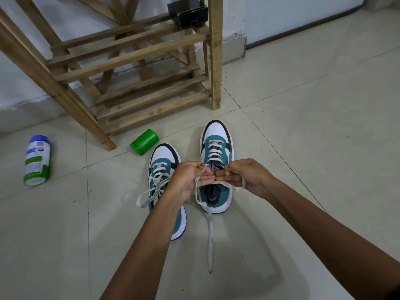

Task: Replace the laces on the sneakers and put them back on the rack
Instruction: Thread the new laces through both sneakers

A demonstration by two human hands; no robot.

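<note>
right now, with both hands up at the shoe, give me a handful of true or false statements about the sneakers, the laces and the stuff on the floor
1. Both sneakers stand on the floor in front of the wooden rack. True.
2. The left sneaker has no lace in it. False: its lace is threaded and tied in a bow.
3. The left hand and right hand hold the lace of the right sneaker. True.
4. The green container stands upright on the rack. False: it lies on its side on the floor beside the rack's leg.
5. A black box sits on an upper rack shelf. True.
6. The white bottle lies between the two sneakers. False: it lies far off to the left.
</note>
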